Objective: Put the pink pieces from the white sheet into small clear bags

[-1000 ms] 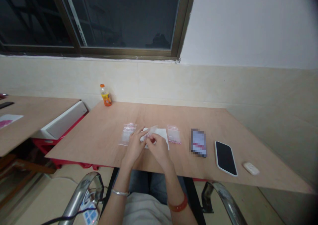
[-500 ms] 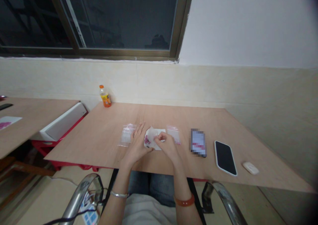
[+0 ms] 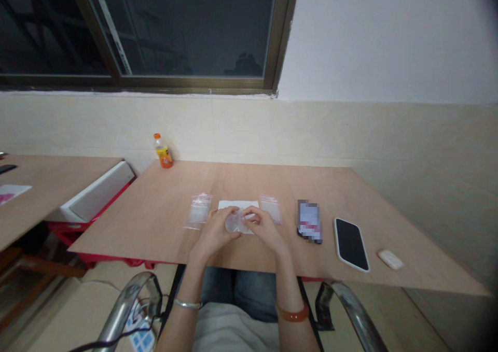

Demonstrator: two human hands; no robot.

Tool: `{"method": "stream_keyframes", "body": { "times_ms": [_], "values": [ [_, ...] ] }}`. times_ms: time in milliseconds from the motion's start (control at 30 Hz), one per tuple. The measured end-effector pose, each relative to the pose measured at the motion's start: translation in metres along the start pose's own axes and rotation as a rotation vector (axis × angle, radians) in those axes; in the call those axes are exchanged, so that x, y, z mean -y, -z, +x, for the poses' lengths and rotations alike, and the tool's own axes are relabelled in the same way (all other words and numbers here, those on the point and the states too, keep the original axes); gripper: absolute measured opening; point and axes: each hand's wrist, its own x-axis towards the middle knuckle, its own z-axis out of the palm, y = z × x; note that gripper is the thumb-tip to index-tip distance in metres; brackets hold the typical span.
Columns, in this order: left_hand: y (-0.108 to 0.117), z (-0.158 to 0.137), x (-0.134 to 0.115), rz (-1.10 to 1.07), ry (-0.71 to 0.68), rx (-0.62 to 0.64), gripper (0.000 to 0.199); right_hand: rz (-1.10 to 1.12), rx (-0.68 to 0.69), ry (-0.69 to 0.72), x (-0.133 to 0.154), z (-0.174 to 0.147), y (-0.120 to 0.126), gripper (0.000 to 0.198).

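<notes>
Between my hands is a piece of translucent plastic [image 3: 234,222], rounded on its left side; whether it is a small bag or a loose film I cannot tell. My left hand [image 3: 216,233] curls around its left side, fingers bent above and thumb below. From the right, my right hand [image 3: 265,228] pinches its edge between thumb and fingertips. Under and behind both hands lies a white sheet [image 3: 238,204], mostly covered by them. A clear zip bag [image 3: 199,212] rests left of my left hand, and another zip bag [image 3: 271,209] with pinkish contents sits beyond my right hand.
On the wooden table [image 3: 249,181], a phone with a blurred screen [image 3: 309,222], a dark-screened white-edged phone [image 3: 351,244] and a small white case [image 3: 390,259] lie to the right. An orange drink bottle [image 3: 164,151] stands at the back left, by the wall.
My left hand has gone from spread flat to curled around the translucent plastic. The small reddish bits seen beside it are now hidden. My right hand has shifted slightly and keeps its pinch.
</notes>
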Motion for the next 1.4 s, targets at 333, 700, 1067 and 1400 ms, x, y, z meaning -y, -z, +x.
{"method": "stream_keyframes", "body": {
  "times_ms": [333, 700, 1067, 1400],
  "values": [
    [0.001, 0.001, -0.002, -0.108, -0.015, 0.027, 0.062, -0.096, -0.017, 0.042, -0.022, -0.001, 0.001, 0.032],
    [0.008, -0.001, 0.004, -0.105, 0.015, -0.055, 0.051, -0.101, -0.213, 0.073, -0.026, 0.007, -0.001, 0.024],
    [0.015, 0.002, 0.009, -0.141, 0.105, -0.297, 0.039, -0.413, -0.372, -0.018, -0.126, 0.013, -0.017, 0.025],
    [0.014, 0.002, 0.011, -0.171, 0.141, -0.308, 0.04, -0.461, -0.376, -0.005, -0.138, 0.014, -0.02, 0.023]
  ]
}}
